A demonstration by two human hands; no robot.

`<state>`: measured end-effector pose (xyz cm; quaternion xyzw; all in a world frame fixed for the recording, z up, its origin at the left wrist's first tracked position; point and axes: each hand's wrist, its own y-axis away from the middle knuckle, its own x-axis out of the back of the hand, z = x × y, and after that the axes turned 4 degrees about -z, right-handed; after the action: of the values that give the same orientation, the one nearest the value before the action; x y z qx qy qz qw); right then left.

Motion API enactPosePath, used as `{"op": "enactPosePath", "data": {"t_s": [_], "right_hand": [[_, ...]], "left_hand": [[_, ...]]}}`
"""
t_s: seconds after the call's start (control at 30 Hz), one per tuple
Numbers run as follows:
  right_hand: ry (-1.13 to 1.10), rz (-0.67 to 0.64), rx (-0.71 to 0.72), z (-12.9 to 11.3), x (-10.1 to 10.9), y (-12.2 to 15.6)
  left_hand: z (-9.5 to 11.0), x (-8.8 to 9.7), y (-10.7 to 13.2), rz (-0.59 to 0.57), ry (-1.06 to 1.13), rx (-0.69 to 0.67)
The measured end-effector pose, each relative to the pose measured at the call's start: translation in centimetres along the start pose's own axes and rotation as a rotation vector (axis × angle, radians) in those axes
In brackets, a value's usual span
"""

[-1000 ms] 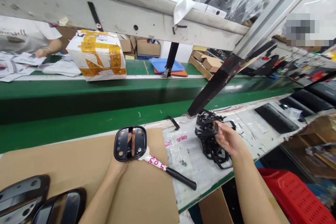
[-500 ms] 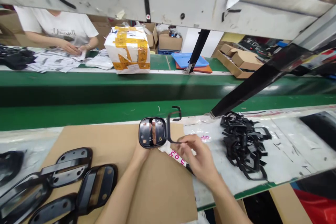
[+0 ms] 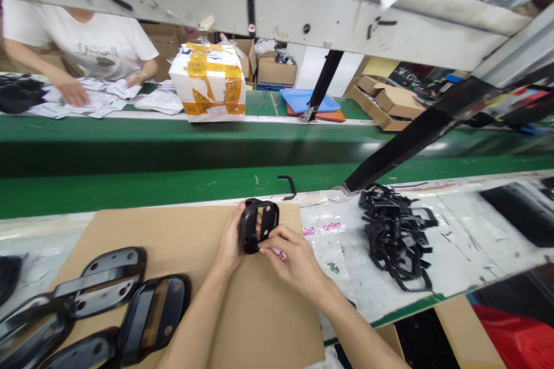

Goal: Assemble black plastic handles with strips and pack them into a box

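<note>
Right of the black frame (image 3: 250, 229), tangled strips (image 3: 396, 236).

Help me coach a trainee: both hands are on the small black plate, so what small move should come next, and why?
Probably slide the fingers of the right hand up the near edge of the black plate while the left hand steadies it: the plate is held upright over the cardboard, and those fingers pinch only its lower corner.

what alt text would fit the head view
The left hand and right hand grip a black frame above a cardboard sheet. More frames lie lower left, a pile of black strips to the right; across the green belt a person in white handles papers.
</note>
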<state>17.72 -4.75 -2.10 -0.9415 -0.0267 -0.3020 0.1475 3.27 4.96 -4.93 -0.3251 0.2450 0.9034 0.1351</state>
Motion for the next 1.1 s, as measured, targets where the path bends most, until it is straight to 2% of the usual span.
{"op": "enactPosePath", "data": {"t_s": [0.07, 0.1, 0.17, 0.23, 0.33, 0.4, 0.43, 0.5, 0.57, 0.67, 0.8, 0.97, 1.1], "right_hand": [[-0.042, -0.065, -0.036, -0.6, 0.9, -0.1], [-0.062, -0.112, -0.050, -1.1, 1.7, -0.1], [-0.102, -0.206, -0.083, -2.1, 4.3, 0.0], [-0.139, -0.233, -0.123, -2.5, 8.0, 0.4], [-0.075, -0.041, -0.195, -0.8, 15.0, 1.0], [0.117, 0.328, -0.377, 2.0, 20.1, 1.2], [0.186, 0.422, -0.441, 3.7, 22.5, 1.0], [0.287, 0.511, -0.532, 7.3, 26.6, 0.5], [0.368, 0.492, -0.646, 10.6, 29.3, -0.1], [0.430, 0.357, -0.775, 14.3, 31.0, -0.7], [0.465, 0.195, -0.872, 16.8, 30.7, -0.5], [0.492, 0.098, -0.938, 17.2, 30.6, -0.2], [0.532, 0.147, -0.918, 15.4, 31.2, -0.2]], "left_hand": [[0.3, -0.1, 0.3, -0.145, 0.030, 0.110], [0.4, -0.1, 0.3, -0.181, 0.059, 0.149], [0.7, -0.2, 0.3, -0.171, 0.123, 0.181], [0.9, -0.5, 0.3, -0.120, 0.162, 0.192], [1.2, -1.1, 0.3, -0.024, 0.165, 0.218], [1.4, -1.5, 0.4, 0.040, 0.130, 0.260], [1.5, -1.7, 0.5, 0.061, 0.113, 0.281], [1.5, -2.1, 0.7, 0.066, 0.103, 0.314], [1.4, -2.2, 0.9, 0.044, 0.121, 0.326], [1.3, -2.0, 1.0, 0.041, 0.165, 0.311], [1.4, -0.7, 0.7, -0.001, 0.232, 0.260], [1.5, 1.2, -0.1, 0.007, 0.320, 0.188], [1.7, 0.6, -0.1, 0.009, 0.273, 0.107]]}}
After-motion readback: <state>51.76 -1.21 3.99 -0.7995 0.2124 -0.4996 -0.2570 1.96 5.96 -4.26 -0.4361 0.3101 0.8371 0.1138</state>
